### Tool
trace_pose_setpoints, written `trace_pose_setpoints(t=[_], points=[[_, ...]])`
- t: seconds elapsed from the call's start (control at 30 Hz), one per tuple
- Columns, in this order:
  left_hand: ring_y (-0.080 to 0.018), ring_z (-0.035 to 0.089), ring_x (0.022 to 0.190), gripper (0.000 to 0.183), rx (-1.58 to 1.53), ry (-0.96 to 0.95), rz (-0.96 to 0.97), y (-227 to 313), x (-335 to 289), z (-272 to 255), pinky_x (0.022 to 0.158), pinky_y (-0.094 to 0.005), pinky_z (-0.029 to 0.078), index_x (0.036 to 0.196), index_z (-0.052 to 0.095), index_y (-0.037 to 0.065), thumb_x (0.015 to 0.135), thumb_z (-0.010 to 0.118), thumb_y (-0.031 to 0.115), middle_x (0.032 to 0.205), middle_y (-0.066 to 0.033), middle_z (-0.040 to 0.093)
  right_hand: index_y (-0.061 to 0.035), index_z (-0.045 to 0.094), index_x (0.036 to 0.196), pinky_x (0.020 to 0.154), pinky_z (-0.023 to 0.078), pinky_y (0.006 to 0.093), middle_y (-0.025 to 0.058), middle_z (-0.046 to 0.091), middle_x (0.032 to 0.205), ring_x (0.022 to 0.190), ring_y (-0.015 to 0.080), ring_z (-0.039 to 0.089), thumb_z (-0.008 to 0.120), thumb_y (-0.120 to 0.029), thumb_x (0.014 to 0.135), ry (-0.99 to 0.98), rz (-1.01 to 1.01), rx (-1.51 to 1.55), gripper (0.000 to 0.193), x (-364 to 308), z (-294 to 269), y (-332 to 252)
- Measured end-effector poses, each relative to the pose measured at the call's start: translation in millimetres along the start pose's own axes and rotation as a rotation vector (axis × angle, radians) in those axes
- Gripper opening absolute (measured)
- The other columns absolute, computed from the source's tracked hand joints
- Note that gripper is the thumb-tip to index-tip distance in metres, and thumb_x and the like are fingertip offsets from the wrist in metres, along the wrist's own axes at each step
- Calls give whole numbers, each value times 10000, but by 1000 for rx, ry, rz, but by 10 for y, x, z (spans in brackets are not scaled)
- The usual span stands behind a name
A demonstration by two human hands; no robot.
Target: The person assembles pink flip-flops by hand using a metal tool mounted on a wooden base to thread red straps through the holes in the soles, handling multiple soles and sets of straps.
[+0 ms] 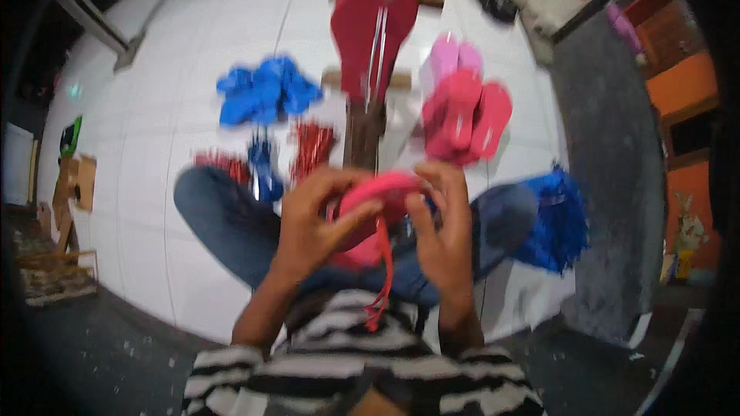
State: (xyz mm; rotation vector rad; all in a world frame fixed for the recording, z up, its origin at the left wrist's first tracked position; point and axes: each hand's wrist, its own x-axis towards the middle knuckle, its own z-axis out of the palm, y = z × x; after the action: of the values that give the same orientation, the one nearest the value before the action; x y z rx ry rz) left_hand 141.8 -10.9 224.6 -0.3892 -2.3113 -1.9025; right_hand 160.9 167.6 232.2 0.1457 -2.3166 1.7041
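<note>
Above my lap, a pink flip-flop sole (385, 189) is held between both hands. My left hand (310, 219) grips its left end, thumb pressed on the near side. Around its right end are the fingers of my right hand (442, 223), thumb against the near side. Below the sole dangles a thin red strap (385, 258), loose at its lower end. More pink material (361, 253) shows beneath my left hand, partly hidden. Ahead, a large dark red sole (356, 27) rests on a wooden stand (361, 135), with a long thin metal tool (376, 50) lying along it.
Blue rubber pieces (270, 91) are heaped at the left, with red strap bundles (312, 148) and a blue bundle (264, 173) nearer me. Pink flip-flop soles (461, 112) pile up right of the stand. A large blue bundle (556, 219) lies by my right knee. A black object (497, 1) sits far right.
</note>
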Motion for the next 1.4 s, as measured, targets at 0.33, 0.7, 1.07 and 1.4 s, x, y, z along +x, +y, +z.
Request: trace_pose_setpoints(t=[0.33, 0.7, 1.07, 1.4], points=[[-125, 624, 952, 295, 226, 186, 204, -61, 429, -98, 767, -254, 533, 1016, 613, -5, 765, 763, 39, 1038, -101, 658, -22, 514, 960, 519, 491, 371, 124, 595, 705, 516, 262, 586, 481, -260, 976, -187, 215, 42, 241, 182, 482, 126], [-296, 596, 1063, 405, -524, 115, 172, -522, 348, -69, 927, -442, 486, 1138, 308, 59, 841, 545, -84, 1074, -215, 571, -58, 356, 1385, 1052, 335, 473, 150, 471, 1333, 1187, 297, 476, 435, -561, 939, 31, 631, 1350, 677, 248, 613, 455], [-317, 577, 1046, 560, 212, -28, 468, -210, 711, -314, 864, -386, 472, 1208, 542, 76, 671, 675, -6, 1181, -166, 562, -47, 497, 1086, 973, 397, 406, 158, 552, 1105, 1042, 286, 552, 665, -83, 793, -68, -478, 214, 340, 849, 278, 575], [-268, 646, 903, 409, 96, 89, 605, -199, 869, -258, 781, -345, 524, 1017, 609, 49, 642, 716, -75, 986, -146, 652, -89, 516, 1081, 912, 397, 416, 119, 612, 1034, 980, 285, 580, 713, -121, 723, -49, -681, 2, 410, 1110, 331, 409]])
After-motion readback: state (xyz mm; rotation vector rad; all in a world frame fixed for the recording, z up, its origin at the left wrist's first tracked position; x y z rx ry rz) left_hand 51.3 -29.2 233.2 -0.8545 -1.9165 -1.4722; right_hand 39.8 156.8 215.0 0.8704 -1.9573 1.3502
